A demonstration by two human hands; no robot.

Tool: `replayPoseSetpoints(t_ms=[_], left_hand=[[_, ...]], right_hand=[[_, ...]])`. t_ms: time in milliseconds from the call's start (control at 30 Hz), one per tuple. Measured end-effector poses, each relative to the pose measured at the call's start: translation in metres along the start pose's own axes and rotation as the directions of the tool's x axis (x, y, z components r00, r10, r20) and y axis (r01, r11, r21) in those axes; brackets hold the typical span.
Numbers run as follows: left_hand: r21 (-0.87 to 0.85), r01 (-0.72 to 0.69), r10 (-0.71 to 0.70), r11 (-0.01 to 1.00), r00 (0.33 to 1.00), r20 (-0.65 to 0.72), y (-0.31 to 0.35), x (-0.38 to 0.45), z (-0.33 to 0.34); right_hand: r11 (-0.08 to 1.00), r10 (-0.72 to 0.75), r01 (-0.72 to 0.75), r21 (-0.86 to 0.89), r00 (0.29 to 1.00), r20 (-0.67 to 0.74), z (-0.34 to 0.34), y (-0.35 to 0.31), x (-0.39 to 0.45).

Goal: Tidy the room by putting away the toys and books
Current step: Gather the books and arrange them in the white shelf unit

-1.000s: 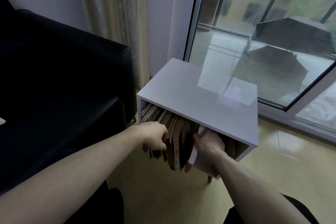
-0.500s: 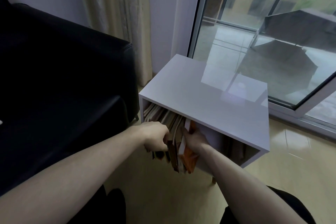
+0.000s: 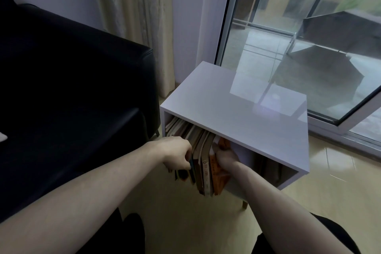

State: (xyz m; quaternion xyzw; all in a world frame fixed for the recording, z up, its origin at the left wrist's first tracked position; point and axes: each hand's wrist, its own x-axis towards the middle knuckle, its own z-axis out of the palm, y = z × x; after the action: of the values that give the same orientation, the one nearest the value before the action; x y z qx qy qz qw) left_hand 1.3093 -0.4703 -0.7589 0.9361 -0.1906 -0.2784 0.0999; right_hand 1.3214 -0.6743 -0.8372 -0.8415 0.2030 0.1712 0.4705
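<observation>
A white open-fronted side cabinet (image 3: pixel 237 109) stands on short legs by the window. Several upright books (image 3: pixel 203 156) lean in the left half of its shelf, their lower ends sticking out past the front. My left hand (image 3: pixel 175 153) has its fingers curled against the left books, holding them back. My right hand (image 3: pixel 225 155) grips an orange book (image 3: pixel 219 179) at the right end of the row, pressed against its neighbours. The right half of the shelf looks dark and mostly hollow.
A black leather sofa (image 3: pixel 72 88) fills the left side, close to the cabinet. Beige curtains (image 3: pixel 134 16) hang behind. A glass sliding door (image 3: pixel 299 37) runs along the right. Tiled floor (image 3: pixel 185 222) lies below, with my dark trouser legs at the bottom edge.
My right hand has swung the orange book leftward and upright against the row. The left hand has stayed on the left books. The camera has shifted slightly left.
</observation>
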Motion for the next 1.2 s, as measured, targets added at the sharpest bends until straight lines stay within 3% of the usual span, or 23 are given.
replayPoseSetpoints(t_ms=[200,333,433,533,633,800,933,1200], left_hand=[[-0.006,0.032,-0.032,0.999,0.999,-0.018,0.001,0.001,0.003],[-0.071,0.103,-0.089,0.992,0.979,0.184,0.01,0.016,0.053],[-0.091,0.18,-0.134,0.979,0.919,0.371,0.019,0.033,0.093],[-0.16,0.227,-0.147,0.96,0.904,0.402,0.023,0.045,0.115],[-0.18,0.243,-0.136,0.953,0.877,0.461,0.029,0.052,0.125],[-0.138,0.109,-0.047,0.984,0.918,0.394,0.051,0.053,0.11],[-0.005,0.0,0.002,1.0,0.947,0.321,0.057,0.047,0.105],[-0.121,0.147,-0.1,0.982,0.94,0.328,0.037,0.056,0.119]], right_hand=[[0.996,0.054,-0.055,0.069,0.998,0.025,0.0,-0.005,0.0],[0.998,0.07,-0.07,0.003,0.997,0.022,-0.003,-0.014,-0.006],[0.989,0.042,-0.039,-0.14,0.999,0.017,-0.006,-0.016,-0.005],[0.923,-0.06,0.04,-0.383,0.997,-0.04,-0.007,-0.018,0.0],[0.895,-0.082,0.05,-0.444,0.995,-0.054,-0.01,-0.017,-0.003],[0.882,-0.085,0.07,-0.467,0.996,-0.011,-0.012,-0.022,-0.013],[0.892,-0.067,0.061,-0.448,0.998,0.002,-0.009,-0.015,-0.013],[0.891,-0.141,0.092,-0.444,0.987,-0.079,-0.009,-0.012,-0.015]])
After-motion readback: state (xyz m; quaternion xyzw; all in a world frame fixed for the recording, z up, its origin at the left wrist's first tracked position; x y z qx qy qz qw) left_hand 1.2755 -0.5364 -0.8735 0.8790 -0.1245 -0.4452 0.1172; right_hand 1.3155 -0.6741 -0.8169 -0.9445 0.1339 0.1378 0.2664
